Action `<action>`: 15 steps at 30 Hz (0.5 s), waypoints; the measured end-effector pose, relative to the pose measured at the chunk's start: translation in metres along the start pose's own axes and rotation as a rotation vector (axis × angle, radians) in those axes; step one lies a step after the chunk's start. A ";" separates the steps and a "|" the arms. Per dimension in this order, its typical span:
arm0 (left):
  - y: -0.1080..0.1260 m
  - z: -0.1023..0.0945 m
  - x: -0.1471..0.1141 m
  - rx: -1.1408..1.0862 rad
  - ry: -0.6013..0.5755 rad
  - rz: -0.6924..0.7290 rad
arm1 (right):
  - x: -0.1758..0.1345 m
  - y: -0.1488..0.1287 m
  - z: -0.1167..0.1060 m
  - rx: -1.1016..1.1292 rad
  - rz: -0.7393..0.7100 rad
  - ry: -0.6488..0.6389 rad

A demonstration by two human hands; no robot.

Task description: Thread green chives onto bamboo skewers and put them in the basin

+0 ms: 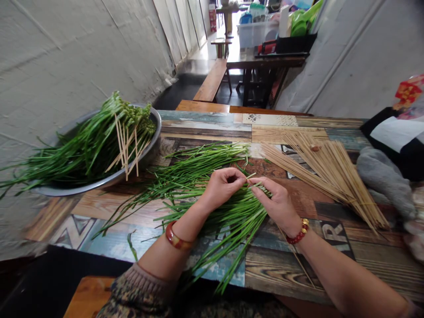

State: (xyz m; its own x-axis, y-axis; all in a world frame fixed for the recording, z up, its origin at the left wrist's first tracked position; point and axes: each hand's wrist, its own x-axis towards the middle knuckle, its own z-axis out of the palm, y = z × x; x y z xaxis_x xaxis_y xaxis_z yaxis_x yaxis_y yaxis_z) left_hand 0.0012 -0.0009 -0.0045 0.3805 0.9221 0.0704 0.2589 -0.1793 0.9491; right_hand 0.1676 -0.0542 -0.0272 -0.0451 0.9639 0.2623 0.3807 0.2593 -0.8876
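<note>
My right hand [280, 204] is closed around a bamboo skewer [304, 268], whose long end sticks out below the palm toward the table's front edge. A row of garlic chives [236, 225] hangs from that skewer, the pale ends lined up at my fingers and the green leaves fanned over the tabletop. Thumb and fingers of my left hand [222, 187] meet in a pinch at a thin pale stalk end, right against the right fingertips. Just behind the hands lies a loose pile of garlic chives [203, 164]. The skewer's tip is hidden.
At left stands a metal basin [158, 119] heaped with skewered chives [109, 132], several sticks poking over its rim. A fanned bundle of bamboo skewers [331, 172] lies right, beside a grey plush-looking thing [384, 176]. Behind the patterned table [205, 132] are a bench [212, 81] and another table.
</note>
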 end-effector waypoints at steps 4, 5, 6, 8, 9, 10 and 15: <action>0.000 0.000 0.000 0.003 -0.012 0.009 | 0.000 0.000 0.000 -0.005 0.013 -0.004; 0.000 0.001 0.000 0.004 -0.011 0.012 | 0.000 0.000 0.000 -0.009 0.015 -0.003; 0.000 0.001 0.000 0.004 -0.009 0.016 | 0.000 0.000 0.000 -0.014 0.016 -0.001; 0.000 0.001 0.000 0.008 -0.009 0.023 | 0.000 0.000 0.000 -0.026 0.015 0.001; 0.000 0.001 0.000 0.013 -0.012 0.026 | 0.000 0.000 0.000 -0.032 0.013 0.002; 0.000 0.001 0.000 0.017 -0.015 0.029 | 0.000 0.001 0.000 -0.037 0.013 0.002; 0.002 0.001 -0.001 0.033 -0.031 0.037 | -0.001 0.005 0.002 -0.054 0.038 0.024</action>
State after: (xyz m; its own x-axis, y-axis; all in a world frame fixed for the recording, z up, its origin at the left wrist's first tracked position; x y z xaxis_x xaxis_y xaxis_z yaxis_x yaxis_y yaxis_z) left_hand 0.0020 -0.0023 -0.0028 0.4174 0.9037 0.0953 0.2730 -0.2247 0.9354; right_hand 0.1677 -0.0539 -0.0322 -0.0074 0.9711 0.2386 0.4314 0.2184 -0.8753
